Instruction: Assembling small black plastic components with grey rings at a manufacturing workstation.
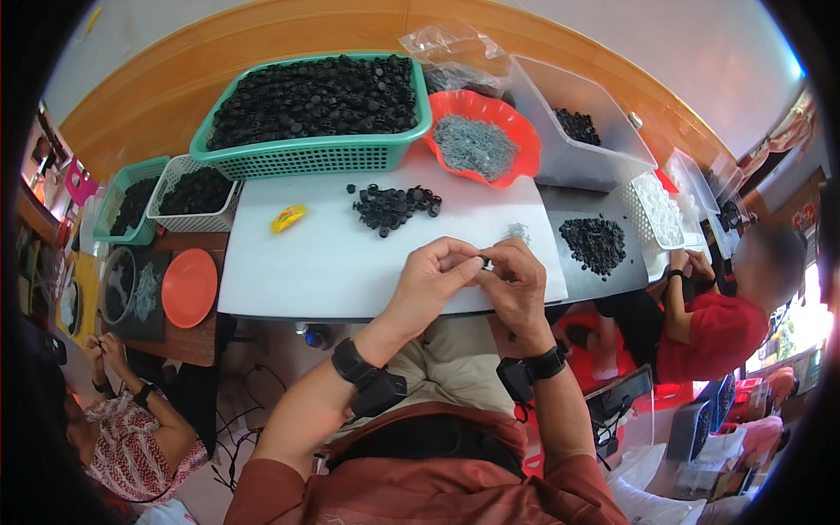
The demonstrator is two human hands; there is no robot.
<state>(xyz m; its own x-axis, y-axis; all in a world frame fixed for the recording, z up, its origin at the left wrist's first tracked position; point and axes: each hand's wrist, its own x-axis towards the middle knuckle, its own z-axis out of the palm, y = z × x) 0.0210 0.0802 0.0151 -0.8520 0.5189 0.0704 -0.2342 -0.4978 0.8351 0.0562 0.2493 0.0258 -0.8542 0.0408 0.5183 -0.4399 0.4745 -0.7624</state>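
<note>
Over the near edge of a white foam sheet [289, 262], my left hand [433, 278] and my right hand [518, 284] meet fingertip to fingertip. Between them they pinch a small black plastic part [484, 261], mostly hidden by the fingers. Beyond my hands lies a loose heap of round black plastic caps [394, 210]. A small scatter of thin grey metal pieces [518, 233] sits just past my right hand. To its right, many tiny black parts [595, 245] are spread on a dark grey mat [626, 271].
A large green basket [306, 157] of black caps stands at the back. Beside it are a red scalloped bowl [529, 162] of metal pieces and a clear bin [604, 166]. A yellow wrapper [288, 218] lies left. Co-workers sit at both sides, one in a red shirt [713, 337].
</note>
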